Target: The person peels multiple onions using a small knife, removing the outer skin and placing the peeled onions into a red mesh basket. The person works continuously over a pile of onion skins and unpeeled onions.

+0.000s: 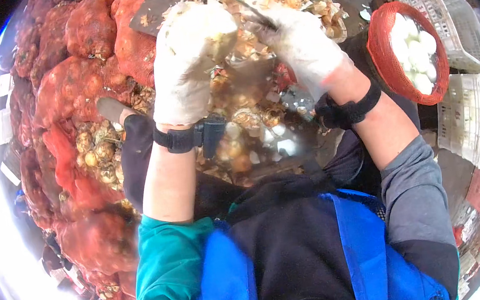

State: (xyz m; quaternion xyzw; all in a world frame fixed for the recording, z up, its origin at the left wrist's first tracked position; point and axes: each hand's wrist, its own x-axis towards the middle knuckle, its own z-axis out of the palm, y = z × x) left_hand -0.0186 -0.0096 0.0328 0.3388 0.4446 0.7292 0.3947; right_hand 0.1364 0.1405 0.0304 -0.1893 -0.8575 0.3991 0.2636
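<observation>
My left hand (185,76), in a white glove, is raised in front of me with its fingers curled around a pale onion (224,34). Glare and the glove hide most of that onion. Close by on the right, my gloved right hand (305,42) grips a small knife (258,14), its dark, narrow blade pointing up and left toward the onion. Motion blurs the right fingers. Beneath both hands lie loose onions (238,154) among dry skins and white scraps. Beyond them spreads a heap of onion peelings (324,16).
Red mesh sacks of onions (77,88) are piled along the left, with loose unpeeled onions (100,152) beside them. At right stands a round container rimmed with red mesh (382,53), holding peeled white onions (418,54). White plastic crates (454,116) stand beyond it.
</observation>
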